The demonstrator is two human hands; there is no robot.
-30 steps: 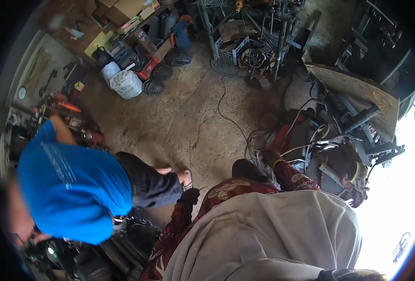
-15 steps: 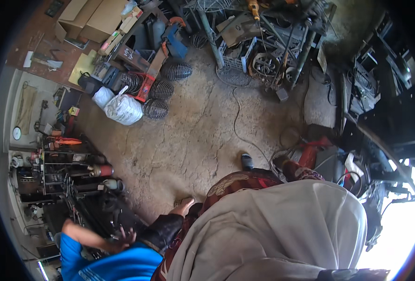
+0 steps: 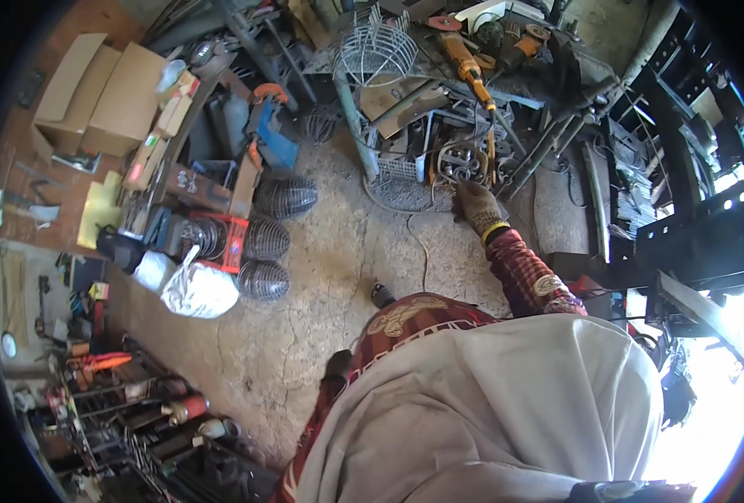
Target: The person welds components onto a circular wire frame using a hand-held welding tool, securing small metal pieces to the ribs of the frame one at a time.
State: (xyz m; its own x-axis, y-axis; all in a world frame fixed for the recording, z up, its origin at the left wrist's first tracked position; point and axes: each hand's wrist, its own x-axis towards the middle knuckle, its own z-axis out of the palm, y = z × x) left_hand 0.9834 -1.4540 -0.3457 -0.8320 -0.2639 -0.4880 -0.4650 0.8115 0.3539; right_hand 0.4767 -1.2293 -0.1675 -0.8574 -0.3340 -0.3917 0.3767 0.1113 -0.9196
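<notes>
The green-legged workbench (image 3: 354, 130) carries 2 orange power tools (image 3: 466, 67) and, at its left end, a wire basket (image 3: 378, 52).

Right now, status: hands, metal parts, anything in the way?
Right hand extended toward metal parts, contact unclear. Left hand low, grip unclear. Cord on floor ahead.

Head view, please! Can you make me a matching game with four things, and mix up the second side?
1. Right hand
2. Big box
3. Left hand
4. Big bag

A. White
B. Beside the red shirt
C. Stretched out forward
D. Brown, with open flaps

Pairs: 1-C, 2-D, 3-B, 4-A.
</notes>
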